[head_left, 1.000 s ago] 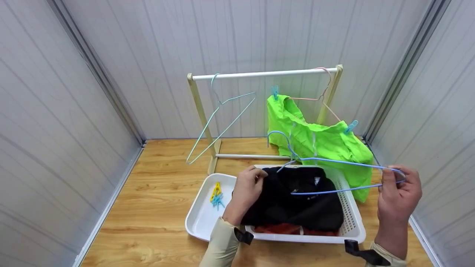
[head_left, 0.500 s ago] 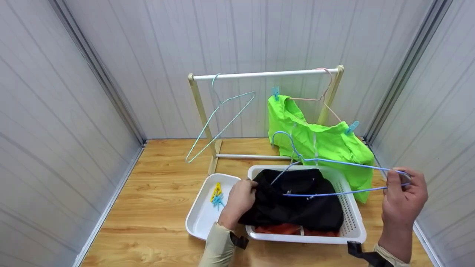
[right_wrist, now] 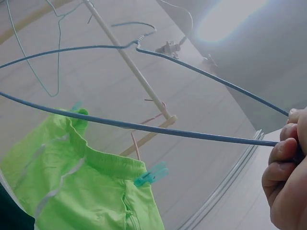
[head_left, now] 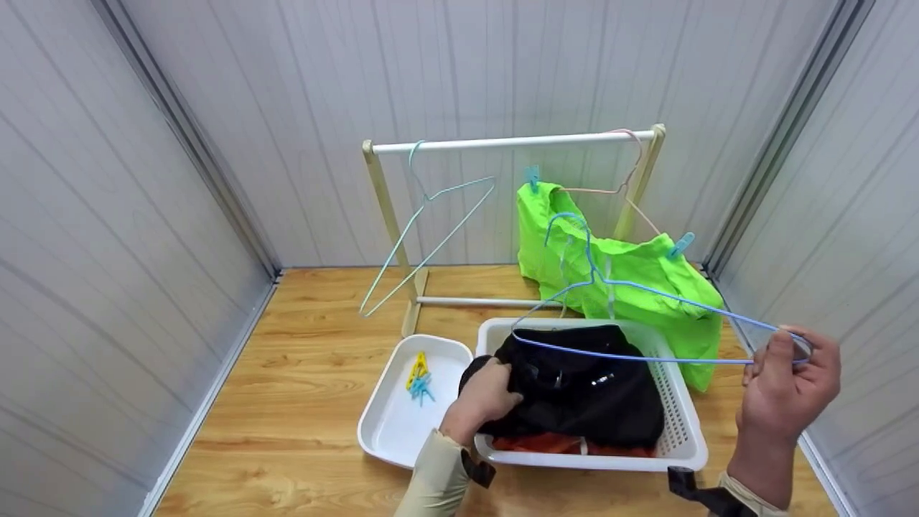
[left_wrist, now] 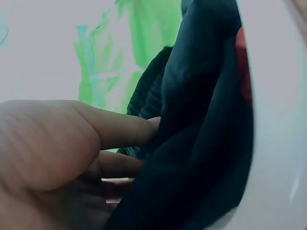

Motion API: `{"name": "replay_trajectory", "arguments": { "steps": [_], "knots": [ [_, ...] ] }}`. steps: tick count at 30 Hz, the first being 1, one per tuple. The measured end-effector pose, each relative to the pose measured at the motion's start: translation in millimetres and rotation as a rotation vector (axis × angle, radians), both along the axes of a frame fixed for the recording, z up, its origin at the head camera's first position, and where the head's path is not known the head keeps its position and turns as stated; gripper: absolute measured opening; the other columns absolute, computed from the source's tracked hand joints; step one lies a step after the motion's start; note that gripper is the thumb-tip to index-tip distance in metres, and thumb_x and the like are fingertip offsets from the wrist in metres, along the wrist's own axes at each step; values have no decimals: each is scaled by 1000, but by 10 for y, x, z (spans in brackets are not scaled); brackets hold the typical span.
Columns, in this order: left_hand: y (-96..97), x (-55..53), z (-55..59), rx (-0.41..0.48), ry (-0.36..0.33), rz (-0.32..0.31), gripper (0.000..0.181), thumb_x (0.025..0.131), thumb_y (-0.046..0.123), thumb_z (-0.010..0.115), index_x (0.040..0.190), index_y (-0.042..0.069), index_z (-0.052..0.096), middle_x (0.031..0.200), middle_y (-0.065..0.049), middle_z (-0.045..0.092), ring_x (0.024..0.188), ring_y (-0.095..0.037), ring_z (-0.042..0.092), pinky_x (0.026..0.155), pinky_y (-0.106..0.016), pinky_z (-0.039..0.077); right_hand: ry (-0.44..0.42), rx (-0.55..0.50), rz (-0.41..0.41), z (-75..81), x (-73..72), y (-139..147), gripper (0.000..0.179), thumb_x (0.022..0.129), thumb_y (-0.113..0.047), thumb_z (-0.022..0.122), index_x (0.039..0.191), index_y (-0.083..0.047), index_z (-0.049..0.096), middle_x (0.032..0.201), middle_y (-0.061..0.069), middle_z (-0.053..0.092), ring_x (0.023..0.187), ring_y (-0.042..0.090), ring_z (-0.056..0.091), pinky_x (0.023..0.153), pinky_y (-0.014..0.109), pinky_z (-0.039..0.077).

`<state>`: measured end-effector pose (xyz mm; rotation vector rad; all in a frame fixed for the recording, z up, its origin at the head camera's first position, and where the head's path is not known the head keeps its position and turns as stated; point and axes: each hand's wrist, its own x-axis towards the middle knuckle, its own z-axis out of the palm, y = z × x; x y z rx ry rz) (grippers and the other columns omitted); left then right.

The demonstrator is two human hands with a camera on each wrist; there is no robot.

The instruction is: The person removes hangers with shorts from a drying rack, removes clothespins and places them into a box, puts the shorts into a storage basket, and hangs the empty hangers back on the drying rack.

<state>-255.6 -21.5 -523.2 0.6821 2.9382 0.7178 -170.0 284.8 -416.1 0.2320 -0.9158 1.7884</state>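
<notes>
My right hand (head_left: 790,384) grips one end of a blue wire clothes hanger (head_left: 689,360), which is raised over the basket with its hook upward and its free end pointing left. In the right wrist view the fingers curl round the hanger's corner. Beneath it, a folded black garment (head_left: 589,409) with a small white logo lies in a white basket (head_left: 596,463). My left hand (head_left: 488,395) pinches the garment's left edge; in the left wrist view the fingertips go behind the black cloth (left_wrist: 192,120), where a gathered elastic edge (left_wrist: 148,91) shows.
A white tray (head_left: 384,431) with yellow and light blue clothespins (head_left: 421,388) stands left of the basket. Behind is a rack (head_left: 502,143) bearing a bare mint hanger (head_left: 398,248) and bright green shorts (head_left: 639,287), clipped to a pink hanger. Reddish cloth (head_left: 538,444) lies under the black garment.
My right hand has moved slightly right; the blue hanger's hook has risen and its free end has come up out of the black garment's opening. My left hand has shifted right over the garment.
</notes>
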Motion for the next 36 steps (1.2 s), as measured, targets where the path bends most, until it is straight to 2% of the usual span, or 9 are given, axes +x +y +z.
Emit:
{"name": "replay_trajectory", "arguments": {
  "steps": [3,8,13,19,24,28,32,34,36],
  "knots": [
    [90,39,-31,-46,-73,-10,48,80,26,78,116,-2,63,113,-15,59,95,-26,61,87,-36,49,5,-5,-42,7,-23,-61,12,91,10,57,94,21,52,50,13,41,39,16,36,36,20,31],
    [206,99,-75,-131,-252,-14,72,84,33,75,139,-3,47,136,-20,47,116,-27,54,97,-35,44,-7,8,-117,26,-63,-165,12,94,8,52,95,19,55,49,14,44,35,16,42,35,22,34],
    [260,129,-114,-181,-370,6,78,88,40,70,147,3,38,146,-16,39,125,-27,47,99,-37,42,-32,55,-170,45,-111,-264,16,96,5,50,97,20,56,48,14,48,34,15,46,35,21,35],
    [299,111,-158,-197,-400,-4,79,90,43,66,149,2,34,147,-16,40,131,-25,43,103,-36,37,-42,117,-185,82,-190,-391,19,98,4,47,97,20,56,50,13,50,36,14,48,36,19,37],
    [339,102,-182,-194,-426,-18,79,91,41,65,150,1,31,147,-17,40,133,-23,40,106,-33,34,-55,176,-240,137,-281,-513,21,98,5,43,98,21,56,50,12,51,37,12,50,38,18,39],
    [360,103,-173,-182,-401,-14,79,91,40,65,150,1,31,146,-16,42,131,-22,42,105,-33,35,-58,200,-276,219,-353,-635,21,97,7,41,99,20,57,50,12,51,38,11,50,40,18,40],
    [327,149,-92,-162,-327,-15,77,91,38,66,148,-3,33,142,-19,46,127,-23,47,103,-34,38,-54,242,-299,279,-427,-764,21,98,8,40,100,20,56,51,12,51,40,10,51,41,18,41],
    [295,172,-17,-155,-296,-29,69,92,38,66,142,-3,42,135,-18,53,119,-22,53,99,-34,42,-52,266,-307,280,-476,-802,21,98,8,39,101,20,56,52,12,51,40,10,51,42,18,41],
    [251,182,77,-134,-283,-54,53,93,37,64,130,0,56,118,-12,63,102,-18,60,89,-33,47,-51,280,-311,255,-545,-813,22,98,7,39,102,18,57,52,13,51,41,10,51,42,18,41]
  ]
}}
